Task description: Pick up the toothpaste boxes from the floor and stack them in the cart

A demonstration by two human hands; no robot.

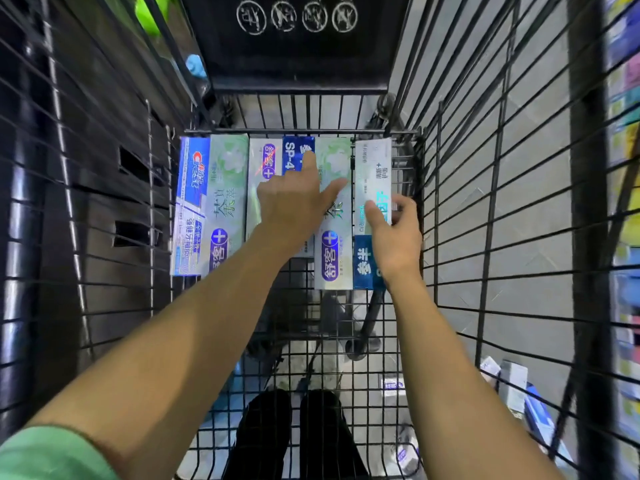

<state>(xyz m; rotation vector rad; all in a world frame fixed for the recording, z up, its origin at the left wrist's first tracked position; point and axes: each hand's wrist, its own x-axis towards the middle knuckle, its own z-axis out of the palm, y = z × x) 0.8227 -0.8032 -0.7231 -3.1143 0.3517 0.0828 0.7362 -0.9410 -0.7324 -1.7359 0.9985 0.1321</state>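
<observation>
My left hand [294,206] lay flat on the row of toothpaste boxes at the far end of the cart [460,188], its fingers straight and spread, the forefinger stretched out over the dark blue box [297,150] and the thumb reaching across the pale green box [333,216] beside it. My right hand [394,233] gripped the white and teal box [373,181] at the right end of the row, thumb on its face and the other fingers curled round its right edge, close against the wire wall. That box lay on top of a blue box [363,265] whose near end showed under my wrist. Further left the row ran on with a white box [265,188] half hidden under my left hand, another green box [227,202], and a blue and white box [189,206] pressed to the left wall. All the boxes lay lengthwise, side by side and touching, their far ends up against the cart's front grid. The near half of the wire floor [311,327] was bare mesh, and through it I saw the grey tiled floor [540,209] and my dark trousers [294,434]. A few more boxes [512,382] lay on that floor outside the right wall, blurred. A dark panel [298,43] with round white signs stood beyond the cart's front. Shelves [623,133] of goods ran down the right edge, too blurred to read.
</observation>
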